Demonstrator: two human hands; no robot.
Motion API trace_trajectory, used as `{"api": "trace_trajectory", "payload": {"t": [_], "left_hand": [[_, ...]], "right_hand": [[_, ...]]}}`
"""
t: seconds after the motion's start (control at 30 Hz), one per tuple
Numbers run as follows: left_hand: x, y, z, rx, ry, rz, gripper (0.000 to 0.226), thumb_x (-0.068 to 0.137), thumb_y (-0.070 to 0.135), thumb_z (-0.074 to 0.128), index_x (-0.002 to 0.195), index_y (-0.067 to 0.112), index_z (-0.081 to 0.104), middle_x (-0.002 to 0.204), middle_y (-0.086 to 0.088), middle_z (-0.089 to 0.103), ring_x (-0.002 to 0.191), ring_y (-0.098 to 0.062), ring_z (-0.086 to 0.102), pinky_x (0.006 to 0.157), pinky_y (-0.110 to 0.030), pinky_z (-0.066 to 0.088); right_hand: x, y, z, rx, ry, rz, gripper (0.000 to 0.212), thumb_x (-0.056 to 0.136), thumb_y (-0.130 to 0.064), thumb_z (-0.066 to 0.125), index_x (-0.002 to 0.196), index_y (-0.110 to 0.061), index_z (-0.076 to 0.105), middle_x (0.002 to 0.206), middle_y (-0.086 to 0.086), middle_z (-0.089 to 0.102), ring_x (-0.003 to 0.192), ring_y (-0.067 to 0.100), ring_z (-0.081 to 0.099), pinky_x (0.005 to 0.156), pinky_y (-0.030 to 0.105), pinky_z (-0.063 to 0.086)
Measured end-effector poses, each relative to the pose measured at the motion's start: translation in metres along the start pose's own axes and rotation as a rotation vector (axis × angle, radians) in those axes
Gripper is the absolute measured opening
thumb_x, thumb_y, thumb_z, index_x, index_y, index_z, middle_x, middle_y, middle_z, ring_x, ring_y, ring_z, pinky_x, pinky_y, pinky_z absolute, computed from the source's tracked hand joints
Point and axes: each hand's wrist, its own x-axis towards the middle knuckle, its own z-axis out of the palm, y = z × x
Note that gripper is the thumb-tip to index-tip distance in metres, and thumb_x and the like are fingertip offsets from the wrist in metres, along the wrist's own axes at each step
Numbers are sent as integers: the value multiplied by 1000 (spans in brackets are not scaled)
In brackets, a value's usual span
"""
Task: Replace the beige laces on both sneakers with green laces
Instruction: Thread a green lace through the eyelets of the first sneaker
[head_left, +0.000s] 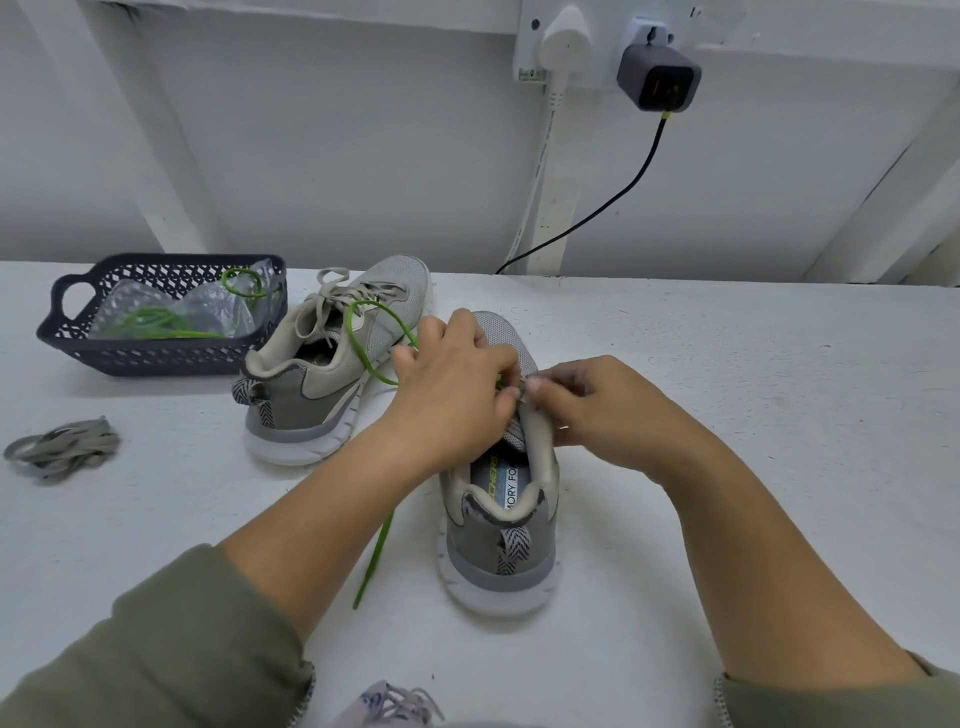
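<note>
Both hands are over the near grey mesh sneaker with the white sole (498, 551), which stands heel toward the person near the middle of the white table (727, 415). The left hand (452, 384) is curled over the eyelet area, fingers closed in a narrow pinch on the thin green lace (374, 358). The right hand (597, 405) meets it from the other side, thumb and forefinger pinched tight at the edge of the shoe's beige collar, right where the lace passes (the exact contact is hidden by the knuckles). One loop of that green lace arcs up and back over the second shoe; the other end trails down the table toward the near edge, left of the sneaker's heel.

The second grey sneaker with its beige lace tied in a bow (332, 364) stands just behind and to the left, touching nothing but the table. Beside it, toward the far left corner, sits a dark blue perforated plastic basket (156, 358) holding a clear plastic bag and another coiled green lace (156, 322). A loose bundle of beige lace (62, 452) lies at the left edge, well apart from both shoes.
</note>
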Motion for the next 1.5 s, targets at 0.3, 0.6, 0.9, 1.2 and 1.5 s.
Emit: {"api": "trace_trajectory", "payload": {"t": [0.3,0.6,0.9,1.2,1.5], "left_hand": [[-2,-2,7,-113,87,-118,21,83,49,63,101,41,54,106,10,31,113,-20,26,87,-35,22],[-15,-15,12,-294,269,-246,26,68,50,51,83,30,46,97,12,43,101,-13,29,77,-33,21],[-19,-10,11,-341,327,-270,16,77,37,61,70,26,52,67,10,52,83,-12,47,72,-33,20],[-21,-11,12,-342,345,-298,18,77,40,58,69,26,51,65,9,54,80,-11,49,73,-34,21],[-21,-11,13,-335,354,-300,22,72,46,50,69,25,51,65,8,55,80,-11,49,71,-34,20]], "right_hand": [[3,8,6,401,178,208,11,96,-11,57,93,-2,62,81,17,71,69,26,72,64,30,61],[2,7,7,-712,239,168,49,96,-28,54,142,-24,38,137,11,38,117,28,44,88,37,42],[-3,2,9,-736,165,236,21,92,-10,57,113,-13,60,105,7,52,88,22,56,72,29,47],[2,-1,7,-688,202,156,14,93,-14,57,105,-9,63,109,8,56,85,23,58,66,28,47],[3,-1,7,-718,201,160,14,92,-9,56,105,-10,60,108,8,50,82,22,56,63,27,44]]}}
